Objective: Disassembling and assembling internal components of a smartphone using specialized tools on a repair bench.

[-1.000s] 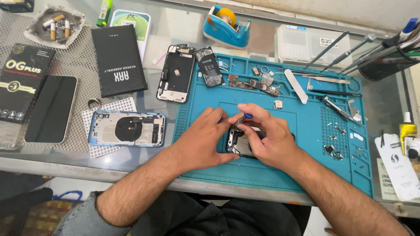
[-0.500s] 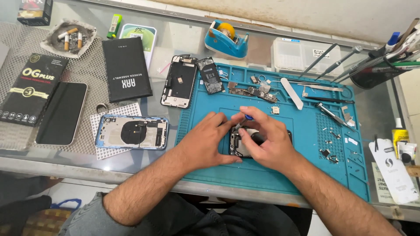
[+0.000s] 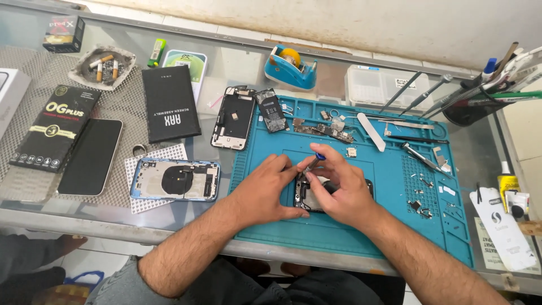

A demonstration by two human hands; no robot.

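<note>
The right hand [image 3: 344, 189] is curled around a small screwdriver [image 3: 314, 162] with a blue cap, pinching its shaft between thumb and fingers; the tool slants down toward a dark phone part [image 3: 309, 199] that lies under both hands on the blue repair mat [image 3: 389, 226]. The left hand [image 3: 271, 192] lies just beside the right, fingers bent and closed on the near edge of that same phone part, its thumb touching the part's lower corner. The two hands touch each other over the part, so most of it is hidden.

Just beyond the fingertips sits a small square chip [image 3: 352, 151], and farther off a logic board [image 3: 322, 129] and a white pry tool [image 3: 371, 131]. Out past the right hand, tweezers [image 3: 420, 158] and loose screws and brackets [image 3: 420, 206] lie scattered on the mat. Beyond the left hand, an opened phone frame [image 3: 234, 117] straddles the mat's far corner. Out to the left of the left hand, on the glass worktop [image 3: 231, 62], a blue phone housing [image 3: 175, 179] rests on a white mesh pad, with a black phone [image 3: 90, 157] and a black flat box [image 3: 170, 103] farther out. At the far edge stand a blue tape dispenser [image 3: 290, 66] and an ashtray [image 3: 103, 68].
</note>
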